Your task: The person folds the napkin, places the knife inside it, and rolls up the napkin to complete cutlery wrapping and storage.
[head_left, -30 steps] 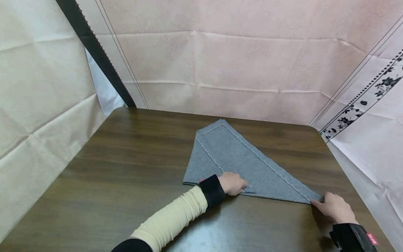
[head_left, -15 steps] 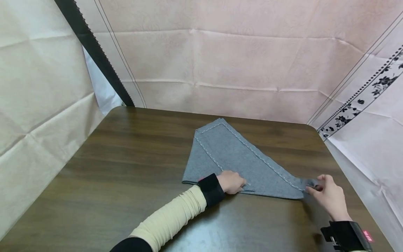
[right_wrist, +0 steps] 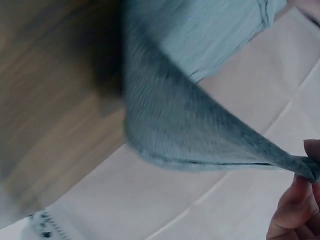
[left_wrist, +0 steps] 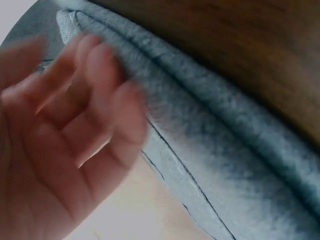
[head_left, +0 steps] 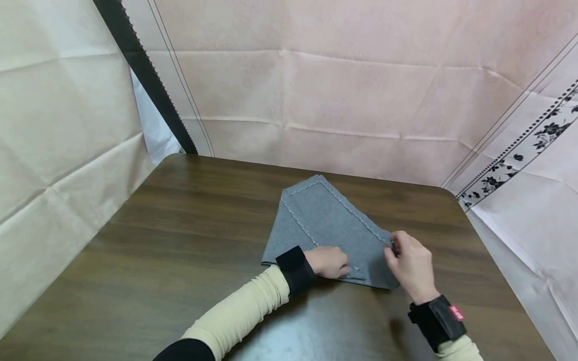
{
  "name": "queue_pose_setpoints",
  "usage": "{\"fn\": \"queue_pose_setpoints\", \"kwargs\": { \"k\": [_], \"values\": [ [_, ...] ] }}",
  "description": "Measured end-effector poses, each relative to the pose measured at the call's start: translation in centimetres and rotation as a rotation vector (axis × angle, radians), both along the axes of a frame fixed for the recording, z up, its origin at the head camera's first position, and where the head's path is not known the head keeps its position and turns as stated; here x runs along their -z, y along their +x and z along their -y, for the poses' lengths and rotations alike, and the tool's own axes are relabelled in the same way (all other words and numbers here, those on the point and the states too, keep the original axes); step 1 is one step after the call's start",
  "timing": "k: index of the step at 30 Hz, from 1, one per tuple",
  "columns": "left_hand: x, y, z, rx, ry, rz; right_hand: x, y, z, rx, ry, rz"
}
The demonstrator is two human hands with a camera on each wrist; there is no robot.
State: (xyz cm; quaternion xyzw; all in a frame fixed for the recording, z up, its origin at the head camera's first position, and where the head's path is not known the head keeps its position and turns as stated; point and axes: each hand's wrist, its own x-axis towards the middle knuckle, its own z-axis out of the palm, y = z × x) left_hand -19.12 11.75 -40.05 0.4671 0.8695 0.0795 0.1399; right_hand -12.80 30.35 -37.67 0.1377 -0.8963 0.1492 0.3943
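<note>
A folded grey-blue cloth [head_left: 334, 220] with white stitched lines lies on the table. My right hand [head_left: 411, 263] pinches its right-hand corner between thumb and fingers and holds that end up, doubled back toward the middle; the right wrist view shows the pinched tip of the cloth [right_wrist: 170, 120] drawn taut. At the cloth's front edge is my left hand [head_left: 328, 261]. In the left wrist view its fingers [left_wrist: 131, 112] are loosely bent beside the thick folded edge, with the thumb apart from them.
The dark wooden table [head_left: 189, 240] has rounded far corners. Pale creased sheets [head_left: 316, 95] hang behind it and on both sides. A black band [head_left: 149, 75] runs down at the left, a floral strip [head_left: 519, 158] at the right.
My right hand has lifted the cloth's right-hand tip off the table and carried it leftward, folding that end over. My left hand stays near the front edge.
</note>
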Motion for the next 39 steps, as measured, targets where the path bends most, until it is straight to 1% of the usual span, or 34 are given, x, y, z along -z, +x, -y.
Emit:
{"fn": "queue_pose_setpoints", "kwargs": {
  "k": [2,5,7,8,10,13,16,21,23,26,28,30,32,34,36,39],
  "values": [
    [-0.3,-0.2,0.1,-0.042,0.126,0.007,0.2,-0.5,1.2,-0.046,0.032,-0.012],
    [-1.2,-0.3,0.3,-0.102,0.310,0.001,0.4,-1.0,2.7,-0.096,0.065,-0.015],
    [-1.9,-0.3,0.5,-0.108,0.404,0.017,0.4,-1.1,3.5,-0.119,0.072,-0.012],
    [-2.2,-0.3,0.6,-0.100,0.444,0.026,0.4,-1.2,3.8,-0.126,0.072,-0.009],
    [-2.6,-0.2,0.9,-0.075,0.515,0.026,0.4,-1.3,4.5,-0.141,0.065,-0.003],
    [-2.9,-0.3,1.3,-0.052,0.616,0.014,0.2,-1.4,5.3,-0.164,0.052,0.002],
    [-3.1,-0.4,1.9,-0.063,0.702,-0.027,0.1,-1.5,5.9,-0.179,0.052,-0.003],
    [-4.2,-0.5,3.6,-0.117,0.802,-0.069,0.3,-1.3,6.0,-0.157,0.089,0.020],
    [-4.8,-0.6,4.5,-0.144,0.838,-0.091,0.6,-1.0,5.8,-0.134,0.107,0.044],
    [-5.3,-0.8,6.3,-0.178,0.886,-0.119,1.3,-0.6,5.5,-0.114,0.136,0.093],
    [-5.4,-1.0,7.6,-0.196,0.902,-0.132,1.7,-0.4,5.4,-0.115,0.155,0.130],
    [-5.2,-1.0,8.8,-0.207,0.906,-0.127,2.1,-0.2,5.3,-0.123,0.180,0.168],
    [-4.8,-1.0,10.0,-0.225,0.889,-0.125,2.6,-0.1,5.3,-0.132,0.211,0.201],
    [-4.3,-1.0,11.0,-0.247,0.853,-0.126,2.9,0.1,5.2,-0.144,0.235,0.231],
    [-3.6,-1.0,12.1,-0.269,0.801,-0.120,3.2,0.2,5.2,-0.152,0.258,0.259],
    [-2.5,-0.8,13.5,-0.286,0.697,-0.119,3.5,0.5,5.2,-0.171,0.282,0.297]
  ]
}}
